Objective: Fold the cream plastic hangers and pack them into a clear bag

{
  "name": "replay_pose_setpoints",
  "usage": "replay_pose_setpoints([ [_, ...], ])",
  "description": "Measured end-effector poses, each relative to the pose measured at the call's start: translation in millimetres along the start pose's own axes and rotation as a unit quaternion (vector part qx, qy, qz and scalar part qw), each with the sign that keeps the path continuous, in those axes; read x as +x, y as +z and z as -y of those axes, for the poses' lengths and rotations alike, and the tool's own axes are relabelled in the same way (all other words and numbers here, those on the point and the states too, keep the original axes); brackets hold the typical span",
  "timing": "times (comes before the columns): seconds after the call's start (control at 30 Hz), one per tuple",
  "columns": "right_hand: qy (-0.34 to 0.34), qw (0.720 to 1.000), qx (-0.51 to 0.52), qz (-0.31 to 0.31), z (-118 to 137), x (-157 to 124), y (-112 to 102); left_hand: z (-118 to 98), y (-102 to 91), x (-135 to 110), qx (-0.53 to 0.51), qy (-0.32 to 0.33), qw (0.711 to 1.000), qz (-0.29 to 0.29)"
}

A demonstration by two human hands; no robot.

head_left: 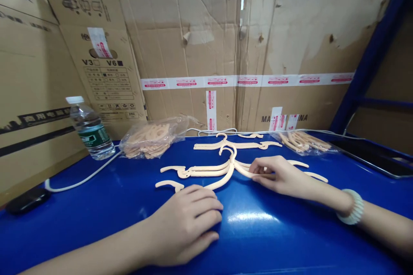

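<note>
Pale beige plastic folding hangers lie on the blue table in front of me. My right hand [277,174] pinches the right arm of the nearest hanger [226,176] between thumb and fingers. My left hand [190,225] rests palm down at that hanger's left arm, its fingers loosely bent and a little apart; it covers part of the arm. Just behind lies a second hanger [206,169], its hook overlapping the front one. Farther back is a third hanger [222,144] with its hook pointing away from me.
A clear bag of beige parts [151,137] lies at the left, another bag [301,142] at the right. A water bottle [92,131], a black device [27,200] with a white cable, and a dark tablet-like slab [374,157] flank them. Cardboard sheets [193,43] wall the back.
</note>
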State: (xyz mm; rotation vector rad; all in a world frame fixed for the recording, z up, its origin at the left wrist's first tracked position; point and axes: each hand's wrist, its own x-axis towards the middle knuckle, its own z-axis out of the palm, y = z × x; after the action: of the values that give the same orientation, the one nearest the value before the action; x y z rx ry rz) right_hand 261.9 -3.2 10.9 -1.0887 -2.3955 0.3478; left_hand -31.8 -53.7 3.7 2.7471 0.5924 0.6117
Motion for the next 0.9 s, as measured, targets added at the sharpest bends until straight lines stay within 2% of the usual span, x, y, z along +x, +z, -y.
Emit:
replay_pose_setpoints([
  [0.07,-0.015,0.999,-0.04,0.021,1,0,0,6,-5.4,2,0.039,-0.021,0.999,0.022],
  [0.17,-0.033,0.996,-0.074,0.033,0,-1,-1,11,-10.6,4,0.071,-0.036,0.997,0.021],
  [0.3,-0.022,0.995,-0.093,0.034,-4,-1,-2,10,-9.8,2,0.091,-0.033,0.995,-0.002],
  [0.47,0.005,0.993,-0.117,0.026,-8,0,1,11,-8.8,1,0.056,-0.047,0.997,-0.039],
  [0.67,0.022,0.992,-0.126,0.01,-13,1,0,14,-9.2,0,0.078,-0.07,0.994,0.031],
  [0.9,0.016,0.988,-0.152,0.032,-16,0,-6,16,-6.5,-2,0.093,-0.088,0.991,0.043],
])
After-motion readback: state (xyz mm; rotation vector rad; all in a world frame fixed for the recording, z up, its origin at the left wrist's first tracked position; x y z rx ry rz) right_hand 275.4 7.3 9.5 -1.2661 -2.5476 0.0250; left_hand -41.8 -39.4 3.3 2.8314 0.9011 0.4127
